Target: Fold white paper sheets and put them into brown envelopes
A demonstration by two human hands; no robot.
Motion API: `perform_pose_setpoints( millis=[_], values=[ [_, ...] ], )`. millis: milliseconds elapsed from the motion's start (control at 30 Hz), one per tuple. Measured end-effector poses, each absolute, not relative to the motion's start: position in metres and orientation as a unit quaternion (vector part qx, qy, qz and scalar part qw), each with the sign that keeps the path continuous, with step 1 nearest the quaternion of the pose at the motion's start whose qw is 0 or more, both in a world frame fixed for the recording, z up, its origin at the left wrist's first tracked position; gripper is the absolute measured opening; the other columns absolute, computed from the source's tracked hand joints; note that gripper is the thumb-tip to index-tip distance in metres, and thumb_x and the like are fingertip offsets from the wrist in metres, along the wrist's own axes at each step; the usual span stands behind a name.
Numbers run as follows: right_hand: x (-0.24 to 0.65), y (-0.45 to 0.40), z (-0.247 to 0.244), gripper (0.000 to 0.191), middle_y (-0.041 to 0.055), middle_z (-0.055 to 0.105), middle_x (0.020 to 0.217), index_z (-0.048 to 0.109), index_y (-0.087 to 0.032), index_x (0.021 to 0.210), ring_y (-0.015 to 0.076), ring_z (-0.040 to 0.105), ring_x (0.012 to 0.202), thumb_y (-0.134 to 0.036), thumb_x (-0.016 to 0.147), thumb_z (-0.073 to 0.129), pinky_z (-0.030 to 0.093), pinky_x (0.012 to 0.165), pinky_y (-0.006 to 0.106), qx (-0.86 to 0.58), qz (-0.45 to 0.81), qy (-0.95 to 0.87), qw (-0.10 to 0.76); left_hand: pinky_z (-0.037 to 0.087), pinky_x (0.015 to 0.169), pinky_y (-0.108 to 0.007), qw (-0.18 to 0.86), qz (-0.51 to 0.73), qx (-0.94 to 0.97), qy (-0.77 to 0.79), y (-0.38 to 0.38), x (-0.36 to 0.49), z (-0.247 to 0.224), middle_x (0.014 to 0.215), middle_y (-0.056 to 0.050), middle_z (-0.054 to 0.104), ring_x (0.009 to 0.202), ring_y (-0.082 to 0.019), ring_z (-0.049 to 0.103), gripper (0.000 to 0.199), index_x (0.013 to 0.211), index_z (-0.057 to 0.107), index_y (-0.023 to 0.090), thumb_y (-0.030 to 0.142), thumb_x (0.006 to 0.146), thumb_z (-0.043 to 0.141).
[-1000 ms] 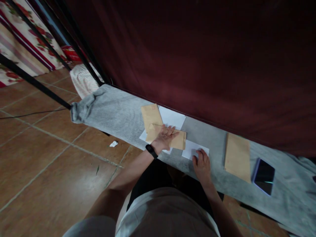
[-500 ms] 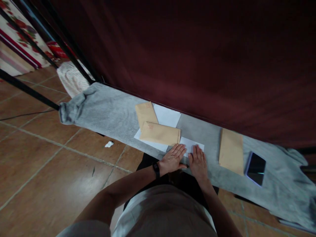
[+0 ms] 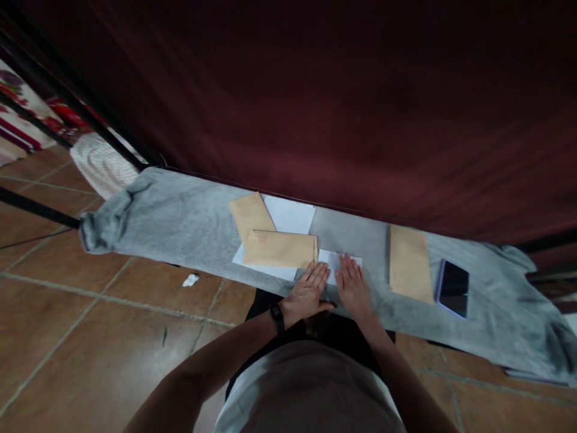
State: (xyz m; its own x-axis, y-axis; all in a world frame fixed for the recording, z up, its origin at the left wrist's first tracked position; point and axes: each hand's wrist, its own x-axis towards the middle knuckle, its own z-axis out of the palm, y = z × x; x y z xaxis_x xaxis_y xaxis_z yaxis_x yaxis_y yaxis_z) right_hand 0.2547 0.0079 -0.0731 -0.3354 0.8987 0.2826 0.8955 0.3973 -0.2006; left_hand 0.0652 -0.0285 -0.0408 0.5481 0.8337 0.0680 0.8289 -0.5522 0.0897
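Observation:
A small folded white paper [image 3: 332, 260] lies flat on the grey cloth in front of me. My left hand [image 3: 310, 293] rests on its left edge, fingers stretched out, with a dark band at the wrist. Fingers extended, my right hand [image 3: 352, 285] presses down over the paper's right part, covering much of it. Just left of the paper is a brown envelope [image 3: 282, 249], overlapping another brown envelope [image 3: 250, 211]. White sheets [image 3: 288, 214] show behind and beneath these envelopes.
To the right lie a stack of brown envelopes [image 3: 409, 263] and a phone [image 3: 453, 287] on the grey cloth [image 3: 180, 210]. A dark red curtain [image 3: 315, 120] hangs along the far edge. Black metal bars [image 3: 40, 207] stand at left. A white scrap [image 3: 190, 280] is on the tiled floor.
The view has turned slightly, so everything sits a little further left. My right hand has shifted slightly over the paper; my left hand stays at its edge.

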Motion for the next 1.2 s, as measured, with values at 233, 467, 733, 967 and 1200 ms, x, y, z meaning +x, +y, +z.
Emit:
perform_pose_setpoints(
  millis=[233,467,733,967,1200],
  values=[
    [0.24,0.014,-0.078,0.051,0.0156,0.04,0.16,0.042,-0.015,0.154,0.0295,0.037,0.148,-0.03,0.105,0.036,0.032,0.119,0.053,-0.524,0.0,-0.837,0.156,0.014,0.128,-0.05,0.022,0.036,0.879,0.475,-0.028,0.067,-0.04,0.159,-0.023,0.039,0.154,-0.031,0.024,0.094,0.152,0.039,0.004,0.073,0.089,0.051],
    [0.263,0.009,-0.087,0.057,0.0184,0.03,0.164,0.033,-0.014,0.158,0.0334,0.034,0.149,-0.029,0.103,0.038,0.032,0.117,0.059,-0.564,-0.015,-0.807,0.174,0.014,0.128,-0.055,0.03,0.083,0.844,0.529,-0.024,0.089,-0.041,0.154,-0.021,0.047,0.15,-0.031,0.035,0.065,0.152,0.039,0.004,0.043,0.101,0.038],
    [0.27,0.002,-0.091,0.069,0.0175,0.02,0.168,0.021,-0.01,0.162,0.0333,0.024,0.154,-0.023,0.096,0.038,0.026,0.122,0.056,-0.546,-0.035,-0.824,0.147,0.019,0.127,-0.048,0.094,0.168,0.835,0.516,-0.001,0.133,-0.056,0.166,-0.02,0.024,0.156,-0.028,0.016,0.076,0.16,0.018,0.006,0.054,0.103,0.032],
    [0.269,0.002,-0.088,0.065,0.0193,0.025,0.166,0.027,-0.008,0.16,0.0347,0.02,0.154,-0.023,0.097,0.037,0.024,0.122,0.06,-0.546,-0.024,-0.826,0.134,0.016,0.128,-0.044,0.103,0.15,0.833,0.523,0.005,0.12,-0.066,0.167,-0.02,0.022,0.156,-0.029,0.015,0.089,0.16,0.02,0.007,0.069,0.098,0.034],
    [0.27,0.009,-0.085,0.056,0.0165,0.033,0.164,0.038,-0.014,0.156,0.0325,0.03,0.15,-0.023,0.101,0.032,0.027,0.119,0.057,-0.563,-0.018,-0.814,0.143,0.015,0.128,-0.042,0.065,0.111,0.829,0.544,0.007,0.108,-0.063,0.166,-0.017,0.025,0.156,-0.025,0.018,0.07,0.158,0.028,0.007,0.053,0.105,0.03]
  ],
)
